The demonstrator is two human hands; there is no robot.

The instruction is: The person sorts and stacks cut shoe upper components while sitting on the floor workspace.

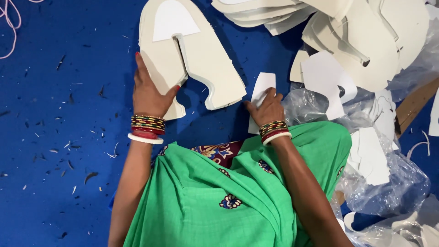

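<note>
Head view: left hand (147, 93) flat, grip apart, on cream cutout (201, 50); right hand (267, 110) pinches white piece (263, 87).

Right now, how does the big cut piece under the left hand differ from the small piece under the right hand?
The big cream cut piece is much larger than the small white piece. The big one is curved with a slit and notch; the small one is a plain narrow strip. The left hand rests on the big one's edge; the right hand covers the small one's lower part. Both lie flat on the blue surface.

Slotted cutout (192, 55) under left hand (148, 93); small piece (260, 91) under right hand (267, 107); stacked cutouts (366, 41) far right.
</note>
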